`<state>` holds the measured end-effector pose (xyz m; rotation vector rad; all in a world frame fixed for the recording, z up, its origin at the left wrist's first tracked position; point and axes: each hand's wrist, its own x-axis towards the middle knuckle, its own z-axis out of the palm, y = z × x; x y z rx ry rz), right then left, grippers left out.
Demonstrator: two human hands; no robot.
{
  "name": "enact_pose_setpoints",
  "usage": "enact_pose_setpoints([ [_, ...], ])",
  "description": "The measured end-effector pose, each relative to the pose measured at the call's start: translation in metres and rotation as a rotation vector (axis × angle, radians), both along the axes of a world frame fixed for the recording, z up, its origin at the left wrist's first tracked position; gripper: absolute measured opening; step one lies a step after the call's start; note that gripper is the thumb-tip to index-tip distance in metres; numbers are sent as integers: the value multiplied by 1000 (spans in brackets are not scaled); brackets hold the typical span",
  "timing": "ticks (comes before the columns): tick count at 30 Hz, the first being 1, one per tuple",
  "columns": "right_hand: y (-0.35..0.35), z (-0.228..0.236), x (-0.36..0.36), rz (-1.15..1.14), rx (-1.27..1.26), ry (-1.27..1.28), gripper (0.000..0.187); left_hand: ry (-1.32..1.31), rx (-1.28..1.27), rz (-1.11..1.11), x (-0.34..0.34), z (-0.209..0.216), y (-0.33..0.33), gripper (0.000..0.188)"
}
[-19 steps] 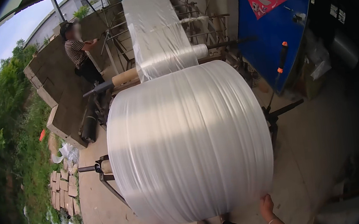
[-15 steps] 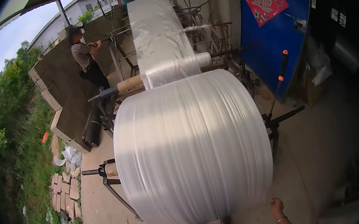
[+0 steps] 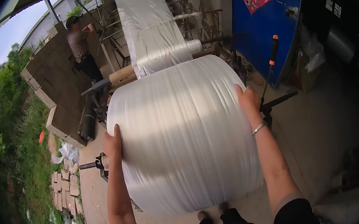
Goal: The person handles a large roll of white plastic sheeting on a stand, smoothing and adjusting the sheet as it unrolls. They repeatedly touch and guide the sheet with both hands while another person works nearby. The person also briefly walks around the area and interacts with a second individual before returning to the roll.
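Observation:
A very large roll of whitish translucent plastic film [image 3: 183, 142] fills the middle of the view, mounted on a dark shaft [image 3: 88, 165]. My left hand [image 3: 112, 144] grips the roll's left edge, thumb on the outer surface and fingers mostly hidden along the end. At the right edge, higher up, my right hand [image 3: 249, 100] grips in the same manner, a bracelet [image 3: 259, 127] on its wrist. Behind the roll, a flat sheet of film [image 3: 151, 22] stretches away over a smaller film-wrapped roller [image 3: 168, 56].
Beyond the left wall [image 3: 53, 73], a person [image 3: 82, 52] in a striped shirt stands by the metal frame [image 3: 113, 40]. An orange-and-black handled rod [image 3: 273, 50] rises at right, before a blue door [image 3: 258, 27]. Bricks [image 3: 67, 191] lie at left.
Both my hands have come up from the lower edge onto the roll's two sides. The view has shifted slightly, and the other person's arms are raised higher.

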<state>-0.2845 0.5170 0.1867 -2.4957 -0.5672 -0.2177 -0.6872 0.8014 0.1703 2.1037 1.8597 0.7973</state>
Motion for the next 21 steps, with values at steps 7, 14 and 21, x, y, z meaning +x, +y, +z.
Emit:
enact_pose_setpoints([
  [7,-254,-253,-156,-38,497,102,25,-466,-62,104,-170,-242,-275,50],
  [14,-373,-330,-156,-317,48,353,19,-364,-518,248,-314,-316,-231,30],
  [21,-100,-45,2,171,499,-10,30,-504,20,-198,-126,-67,27,39],
])
